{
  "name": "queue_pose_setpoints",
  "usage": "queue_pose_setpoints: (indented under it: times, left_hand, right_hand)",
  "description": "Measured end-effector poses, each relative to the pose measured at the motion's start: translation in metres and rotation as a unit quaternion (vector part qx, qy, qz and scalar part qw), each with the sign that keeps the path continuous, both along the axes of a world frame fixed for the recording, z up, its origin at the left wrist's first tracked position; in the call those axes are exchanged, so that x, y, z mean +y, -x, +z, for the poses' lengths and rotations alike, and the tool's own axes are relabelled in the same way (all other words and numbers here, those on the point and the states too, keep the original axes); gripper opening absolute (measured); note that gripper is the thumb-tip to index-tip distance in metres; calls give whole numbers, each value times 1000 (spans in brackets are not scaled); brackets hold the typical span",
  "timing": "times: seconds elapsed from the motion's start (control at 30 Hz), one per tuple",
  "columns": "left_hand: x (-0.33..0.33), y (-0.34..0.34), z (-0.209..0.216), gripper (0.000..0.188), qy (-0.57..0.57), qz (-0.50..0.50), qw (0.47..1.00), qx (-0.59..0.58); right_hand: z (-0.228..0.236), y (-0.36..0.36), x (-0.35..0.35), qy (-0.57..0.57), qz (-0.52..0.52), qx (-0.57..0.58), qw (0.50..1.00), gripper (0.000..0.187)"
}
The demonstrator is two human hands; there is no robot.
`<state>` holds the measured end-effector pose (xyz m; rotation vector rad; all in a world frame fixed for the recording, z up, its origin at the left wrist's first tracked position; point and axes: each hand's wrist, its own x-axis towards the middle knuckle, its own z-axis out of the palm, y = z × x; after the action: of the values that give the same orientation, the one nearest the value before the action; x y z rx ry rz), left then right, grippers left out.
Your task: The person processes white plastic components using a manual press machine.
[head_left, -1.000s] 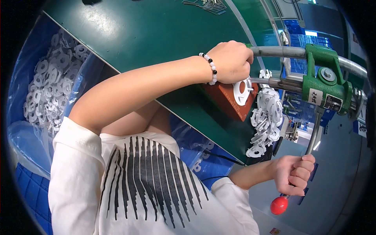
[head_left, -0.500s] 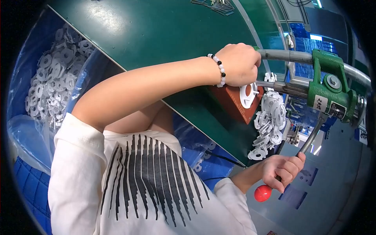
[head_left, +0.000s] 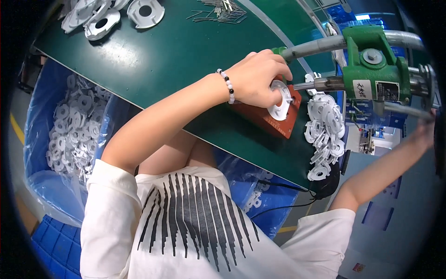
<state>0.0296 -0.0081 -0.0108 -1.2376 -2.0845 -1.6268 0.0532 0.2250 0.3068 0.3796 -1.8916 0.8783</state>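
Note:
My left hand [head_left: 258, 79], with a beaded bracelet at the wrist, reaches over a red-brown fixture block [head_left: 283, 128]. Its thumb and bent fingers are closed on a white plastic ring-shaped part [head_left: 280, 110], which lies on the block. Just right of the part is the metal rod [head_left: 304, 86] of a green hand press [head_left: 376, 76]. My right arm stretches out to the far right, where my right hand [head_left: 425, 131] is at the end of the press's lever [head_left: 405, 109]. That hand is dim and blurred at the picture's rim, its fingers partly hidden.
White parts lie heaped [head_left: 325, 125] right of the block, and more white parts [head_left: 145, 13] lie at the table's far left. Thin metal pins [head_left: 220, 11] are at the back of the green table [head_left: 153, 60]. A blue lined bin [head_left: 37, 153] of white parts stands left.
My right hand has swung the lever up and out to the right, from low beside the table. My left hand has shifted onto the white part, and the whole view has turned slightly.

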Motion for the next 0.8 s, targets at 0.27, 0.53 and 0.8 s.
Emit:
queue_pose_setpoints:
  times: [0.27,0.53,0.8]
  left_hand:
    - [-2,1,0,33,70,-18,997,10]
    - [-3,2,5,33,114,-30,993,1]
    - [-2,1,1,38,104,-4,994,21]
  right_hand:
    - [-81,59,27,-55,-78,-204,974,48]
    - [-163,73,42,461,172,-390,779,36]
    - [-199,78,55,421,308,-504,689,30]
